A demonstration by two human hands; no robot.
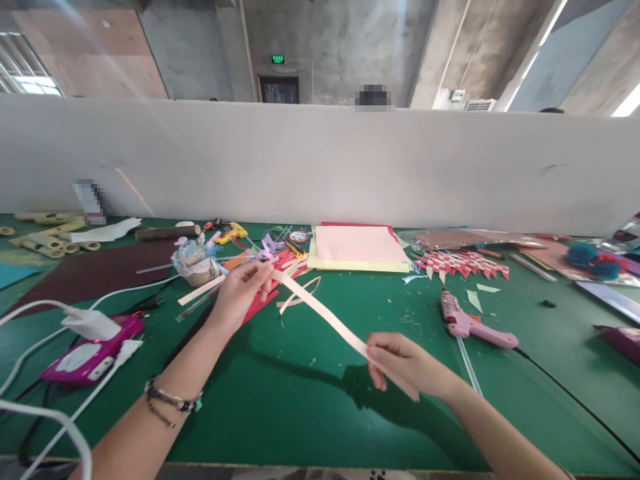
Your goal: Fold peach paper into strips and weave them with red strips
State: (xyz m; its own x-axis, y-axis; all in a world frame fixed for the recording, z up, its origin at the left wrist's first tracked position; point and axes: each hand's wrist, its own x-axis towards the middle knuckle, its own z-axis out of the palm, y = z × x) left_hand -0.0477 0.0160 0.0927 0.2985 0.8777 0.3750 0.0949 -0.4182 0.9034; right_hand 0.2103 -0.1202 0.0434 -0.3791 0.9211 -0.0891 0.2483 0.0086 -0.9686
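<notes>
Left grip (243,293) and right grip (403,361) pinch strip (327,317) inside tabletop edge (210,465).

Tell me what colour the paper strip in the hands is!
The paper strip is pale peach, seen best in the head view.

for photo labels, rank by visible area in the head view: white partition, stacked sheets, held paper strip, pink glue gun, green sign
1. White partition
2. Stacked sheets
3. Held paper strip and pink glue gun: too alike to rank
4. Green sign
</notes>
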